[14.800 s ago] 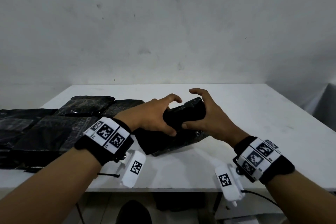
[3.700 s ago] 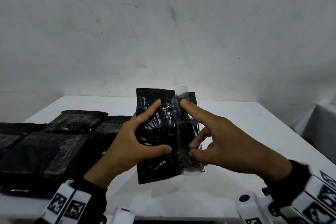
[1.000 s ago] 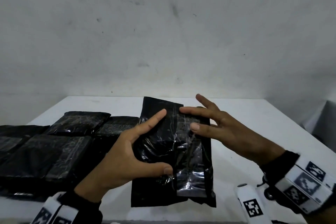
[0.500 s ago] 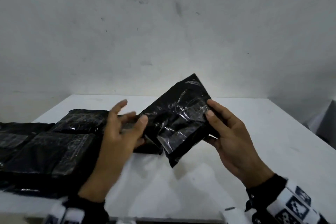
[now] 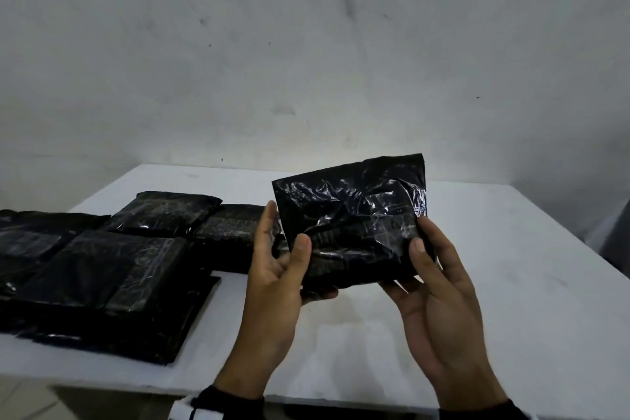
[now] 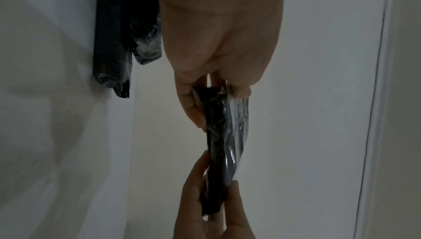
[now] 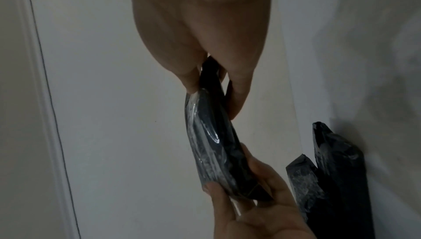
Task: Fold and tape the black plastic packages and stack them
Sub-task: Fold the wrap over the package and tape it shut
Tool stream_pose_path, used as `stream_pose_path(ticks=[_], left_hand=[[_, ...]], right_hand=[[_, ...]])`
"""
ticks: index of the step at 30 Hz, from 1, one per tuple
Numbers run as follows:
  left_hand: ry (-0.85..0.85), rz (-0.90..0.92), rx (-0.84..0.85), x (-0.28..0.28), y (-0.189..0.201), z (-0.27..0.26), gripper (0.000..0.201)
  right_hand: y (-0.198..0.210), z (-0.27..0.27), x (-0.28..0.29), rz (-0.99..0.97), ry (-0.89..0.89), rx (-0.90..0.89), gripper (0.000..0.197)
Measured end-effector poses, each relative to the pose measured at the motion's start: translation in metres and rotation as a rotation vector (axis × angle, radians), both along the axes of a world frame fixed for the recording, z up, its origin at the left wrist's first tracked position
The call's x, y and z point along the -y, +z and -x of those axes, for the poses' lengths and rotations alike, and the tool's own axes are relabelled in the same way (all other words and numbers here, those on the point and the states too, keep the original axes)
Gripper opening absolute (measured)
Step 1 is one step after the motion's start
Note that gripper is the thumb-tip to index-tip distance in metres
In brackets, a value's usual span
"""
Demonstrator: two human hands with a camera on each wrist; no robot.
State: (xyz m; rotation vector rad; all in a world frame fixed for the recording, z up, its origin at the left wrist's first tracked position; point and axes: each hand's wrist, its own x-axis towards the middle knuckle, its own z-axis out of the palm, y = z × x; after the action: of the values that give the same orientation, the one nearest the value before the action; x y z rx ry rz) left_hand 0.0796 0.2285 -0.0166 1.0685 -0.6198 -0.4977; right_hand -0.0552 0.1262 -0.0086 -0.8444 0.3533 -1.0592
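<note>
The left hand [image 5: 272, 269] is pinching the left edge of the black package [image 5: 354, 218], held in the air above the white table [image 5: 494, 266]; the right hand [image 5: 439, 286] is gripping its right edge. The crinkled glossy plastic is perhaps taped. Other packages [image 5: 102, 262] are lying at far left, under a grey wall [image 5: 306, 44].

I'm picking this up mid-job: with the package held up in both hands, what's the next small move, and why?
Probably carry the black package leftward and set it on the stacked packages. Clear tape already shines across its face, the left hand and right hand pinch its ends above the table, and the stack lies just beside it.
</note>
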Motion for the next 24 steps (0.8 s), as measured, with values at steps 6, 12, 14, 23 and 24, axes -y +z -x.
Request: stream_pose_path(ticks=[6, 12, 14, 23, 24], left_hand=[[-0.093, 0.021, -0.187, -0.005, -0.012, -0.005, 0.044], [-0.110, -0.022, -0.176, -0.005, -0.016, -0.013, 0.051], [-0.042, -0.054, -0.075, -0.008, -0.011, -0.017, 0.051], [-0.072, -0.304, 0.238, -0.001, 0.003, 0.007, 0.085], [-0.037, -0.305, 0.263, -0.001, 0.000, 0.007, 0.089]], right_hand=[[-0.007, 0.005, -0.011, -0.074, 0.041, 0.069, 0.040], [-0.014, 0.007, -0.016, -0.059, -0.078, 0.073, 0.042], [-0.015, 0.009, -0.014, -0.027, -0.137, 0.037, 0.043], [-0.025, 0.002, -0.028, -0.008, -0.133, -0.056, 0.047], [-0.025, 0.002, -0.029, -0.001, -0.120, -0.066, 0.051]])
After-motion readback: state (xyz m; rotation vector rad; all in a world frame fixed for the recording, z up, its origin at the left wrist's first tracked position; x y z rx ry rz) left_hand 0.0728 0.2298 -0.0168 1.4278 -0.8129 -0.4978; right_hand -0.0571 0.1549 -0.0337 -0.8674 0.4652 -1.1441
